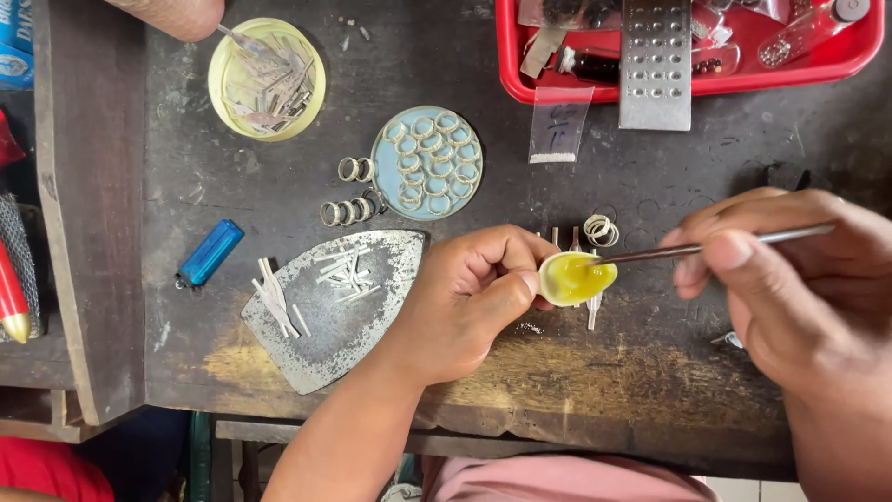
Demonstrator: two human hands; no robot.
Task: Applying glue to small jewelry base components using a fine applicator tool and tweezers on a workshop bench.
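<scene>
Well to the left of the left hand (469, 302), a blue lighter (210, 252) lies on the dark wooden bench (576, 372), and just beside the hand's wrist sits an iron-shaped metal plate (339, 316) strewn with short silver strips (346, 271). Above that hand, a round blue lid (426, 162) holds many metal rings, with loose rings (351, 210) next to it. The left hand is closed, pinching a small shell-like dish of yellow paste (576, 279) between thumb and fingers. A thin metal stick (711, 245) reaches into the paste from the right, gripped in the closed fingers of the right hand (790, 279). Above the right hand, at the bench's far edge, sits a red tray (688, 46).
</scene>
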